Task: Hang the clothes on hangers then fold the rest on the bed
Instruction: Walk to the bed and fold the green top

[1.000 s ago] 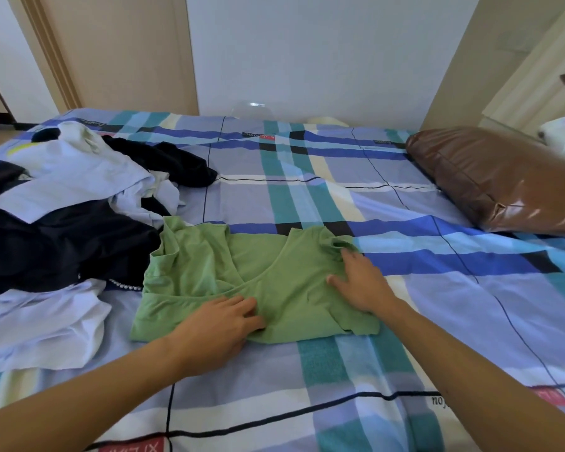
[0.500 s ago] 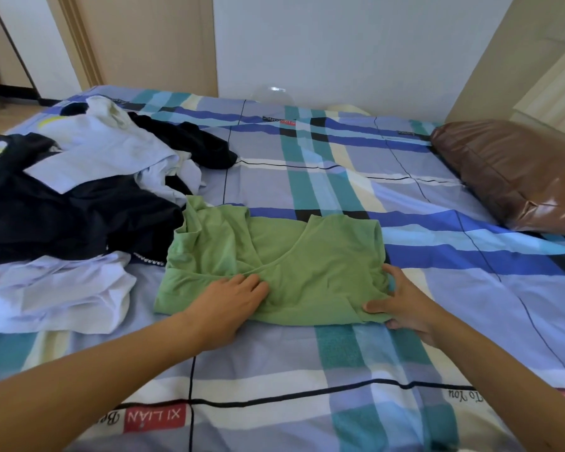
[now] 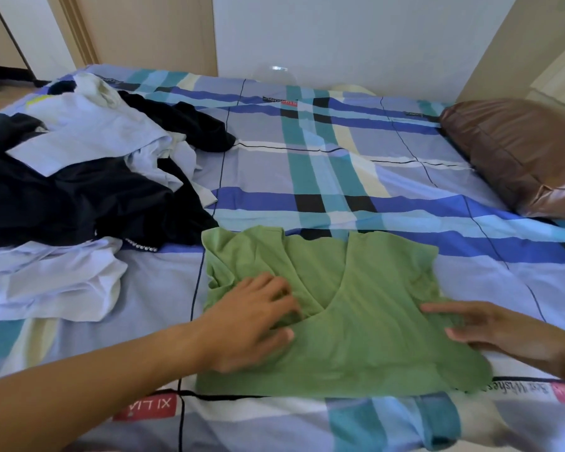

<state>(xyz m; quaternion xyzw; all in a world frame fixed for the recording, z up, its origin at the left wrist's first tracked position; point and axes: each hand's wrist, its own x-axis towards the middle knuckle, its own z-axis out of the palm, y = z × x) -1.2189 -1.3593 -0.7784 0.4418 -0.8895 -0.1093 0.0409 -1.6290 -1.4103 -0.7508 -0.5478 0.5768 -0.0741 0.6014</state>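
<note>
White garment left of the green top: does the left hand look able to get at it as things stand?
Probably yes. The left hand lies open on the green top, and only bare bedsheet separates it from the white garment.

Shirt (image 3: pixel 356 321) on bed (image 3: pixel 340 177), pile (image 3: pixel 79 177) left.

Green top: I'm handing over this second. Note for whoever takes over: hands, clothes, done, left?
Left hand open, flat on the left half of the green top.
Right hand open, touching its right edge.
The top lies spread on the bed; black and white clothes are heaped unfolded to its left.
Done: nothing folded in view.
Left: fold the top, then the heap. No hangers in view.
</note>
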